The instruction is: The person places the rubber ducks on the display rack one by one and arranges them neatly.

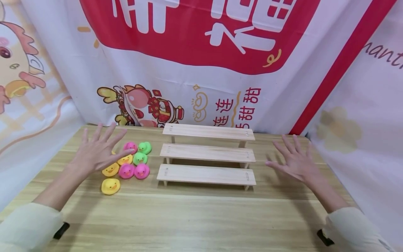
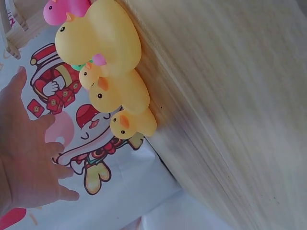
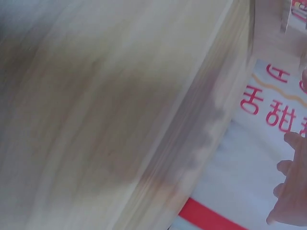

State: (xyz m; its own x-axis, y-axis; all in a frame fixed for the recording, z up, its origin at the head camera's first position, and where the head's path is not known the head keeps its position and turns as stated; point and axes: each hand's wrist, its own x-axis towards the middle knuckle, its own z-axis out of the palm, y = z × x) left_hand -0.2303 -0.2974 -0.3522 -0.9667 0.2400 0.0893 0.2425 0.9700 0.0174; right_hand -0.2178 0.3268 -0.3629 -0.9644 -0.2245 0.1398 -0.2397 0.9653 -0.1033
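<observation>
My left hand [image 1: 96, 150] hovers over the table's left side with its fingers spread, holding nothing. It partly covers a cluster of small rubber ducks: yellow ducks [image 1: 110, 187], pink ducks [image 1: 142, 171] and green ducks [image 1: 140, 158]. In the left wrist view, the yellow ducks [image 2: 117, 38] line up beside the same hand [image 2: 33, 153]. Over the table's right side, my right hand [image 1: 297, 161] also has spread fingers and an empty palm. Between the hands stands a three-step wooden rack [image 1: 206, 174] with bare shelves.
The wooden table [image 1: 189, 220] runs back to a printed cloth [image 1: 151, 66] hanging behind the rack. More printed cloth closes in the left side [image 1: 19, 140] and the right side [image 1: 355, 168]. One yellow duck sits nearest the front of the cluster.
</observation>
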